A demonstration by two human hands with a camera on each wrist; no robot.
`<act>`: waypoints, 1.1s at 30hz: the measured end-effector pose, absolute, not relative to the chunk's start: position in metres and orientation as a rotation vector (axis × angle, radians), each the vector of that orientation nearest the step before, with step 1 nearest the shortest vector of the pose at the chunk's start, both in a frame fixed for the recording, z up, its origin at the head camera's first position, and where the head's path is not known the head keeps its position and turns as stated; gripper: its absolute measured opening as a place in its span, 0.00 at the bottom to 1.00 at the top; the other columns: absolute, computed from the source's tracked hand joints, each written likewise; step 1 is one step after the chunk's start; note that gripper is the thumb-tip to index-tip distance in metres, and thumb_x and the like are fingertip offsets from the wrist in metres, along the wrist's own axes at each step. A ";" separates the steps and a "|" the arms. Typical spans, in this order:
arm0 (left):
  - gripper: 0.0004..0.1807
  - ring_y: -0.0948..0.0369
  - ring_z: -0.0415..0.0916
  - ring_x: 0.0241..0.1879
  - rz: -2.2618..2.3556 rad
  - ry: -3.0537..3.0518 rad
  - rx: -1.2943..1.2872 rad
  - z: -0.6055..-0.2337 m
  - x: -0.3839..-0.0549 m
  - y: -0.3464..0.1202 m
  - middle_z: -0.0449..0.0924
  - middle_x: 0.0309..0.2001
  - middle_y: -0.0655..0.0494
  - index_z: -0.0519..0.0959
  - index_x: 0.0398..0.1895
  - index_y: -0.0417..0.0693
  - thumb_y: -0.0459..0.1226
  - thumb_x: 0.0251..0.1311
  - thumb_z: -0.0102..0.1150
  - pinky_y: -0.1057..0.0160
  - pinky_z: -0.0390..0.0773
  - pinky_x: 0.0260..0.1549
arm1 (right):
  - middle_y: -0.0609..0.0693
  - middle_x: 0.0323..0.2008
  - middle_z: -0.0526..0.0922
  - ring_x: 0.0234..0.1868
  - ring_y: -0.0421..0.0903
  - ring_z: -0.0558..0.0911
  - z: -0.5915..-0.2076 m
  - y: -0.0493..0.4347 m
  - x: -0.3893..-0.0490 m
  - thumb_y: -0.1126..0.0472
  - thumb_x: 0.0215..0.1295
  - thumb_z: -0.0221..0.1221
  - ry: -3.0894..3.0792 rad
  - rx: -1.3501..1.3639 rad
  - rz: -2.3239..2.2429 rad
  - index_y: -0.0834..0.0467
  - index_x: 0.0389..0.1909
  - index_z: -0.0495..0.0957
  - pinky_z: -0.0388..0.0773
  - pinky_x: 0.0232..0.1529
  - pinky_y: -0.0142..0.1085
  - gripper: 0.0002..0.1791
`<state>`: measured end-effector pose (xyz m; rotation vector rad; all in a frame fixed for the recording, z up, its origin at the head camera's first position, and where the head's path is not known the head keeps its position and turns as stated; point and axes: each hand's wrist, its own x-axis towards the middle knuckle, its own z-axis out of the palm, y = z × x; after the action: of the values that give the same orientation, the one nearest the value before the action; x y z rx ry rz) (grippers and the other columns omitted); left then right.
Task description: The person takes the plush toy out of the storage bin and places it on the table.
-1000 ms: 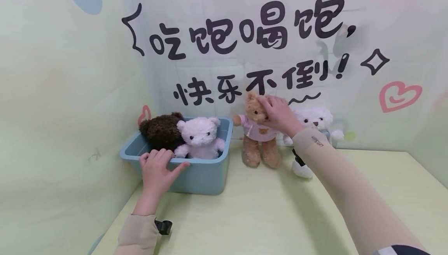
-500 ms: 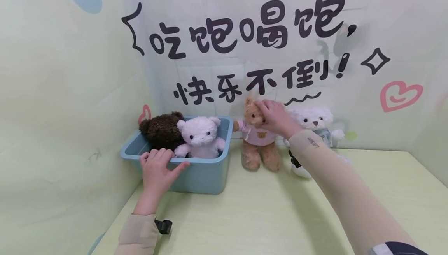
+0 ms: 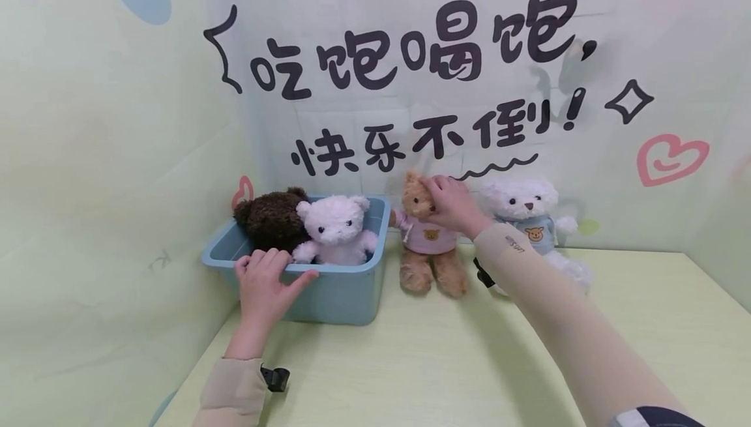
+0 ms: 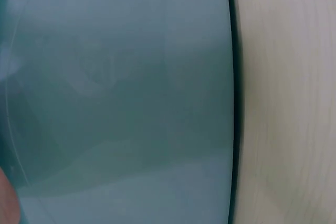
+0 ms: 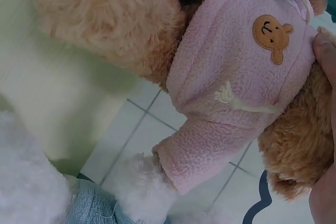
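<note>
My right hand (image 3: 460, 204) grips the head of a tan teddy bear (image 3: 421, 238) in a pink hoodie with a bear patch. The bear is upright just right of a blue plastic bin (image 3: 340, 300), its arm by the bin's rim. In the right wrist view its hoodie (image 5: 226, 72) fills the middle, with my thumb at the neck. My left hand (image 3: 264, 287) holds the bin's front rim, fingers hooked over it and thumb along the outside. The bin's wall (image 4: 131, 103) fills most of the left wrist view. Inside the bin sit a dark brown bear (image 3: 272, 218) and a white bear (image 3: 336, 225).
To the right, another white teddy bear (image 3: 522, 199) in a blue top sits against the back wall, partly behind my right forearm. A printed backdrop (image 3: 375, 88) with large dark characters rises behind the pale table (image 3: 375, 375).
My right hand has brought the tan bear down and a little left. More of the blue-topped white bear now shows. My left hand has stayed on the bin's rim.
</note>
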<state>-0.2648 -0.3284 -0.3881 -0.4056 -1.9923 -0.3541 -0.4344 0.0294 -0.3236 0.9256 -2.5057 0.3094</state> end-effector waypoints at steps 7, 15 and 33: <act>0.37 0.52 0.60 0.27 -0.334 -2.011 -0.367 -0.388 -0.264 -0.336 0.62 0.21 0.56 0.67 0.22 0.46 0.73 0.54 0.46 0.43 0.53 0.39 | 0.62 0.56 0.72 0.57 0.61 0.71 -0.325 0.028 -0.433 0.51 0.50 0.73 -2.482 0.961 0.277 0.59 0.69 0.60 0.60 0.62 0.54 0.48; 0.37 0.52 0.60 0.27 -0.325 -2.024 -0.386 -0.386 -0.264 -0.338 0.63 0.21 0.55 0.68 0.22 0.46 0.72 0.56 0.44 0.43 0.53 0.39 | 0.64 0.57 0.71 0.59 0.63 0.69 -0.324 0.043 -0.434 0.53 0.51 0.73 -2.494 0.960 0.293 0.62 0.69 0.60 0.60 0.63 0.54 0.47; 0.37 0.53 0.59 0.26 -0.344 -1.998 -0.382 -0.387 -0.265 -0.337 0.62 0.20 0.56 0.67 0.21 0.47 0.72 0.55 0.45 0.43 0.53 0.40 | 0.62 0.52 0.73 0.55 0.61 0.70 -0.324 0.073 -0.437 0.56 0.49 0.74 -2.439 0.947 0.292 0.62 0.65 0.63 0.62 0.60 0.54 0.44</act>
<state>-0.2654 -0.3372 -0.3875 -0.3817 -1.9977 -0.3444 -0.4369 0.0732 -0.3245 0.9472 -2.4385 0.2921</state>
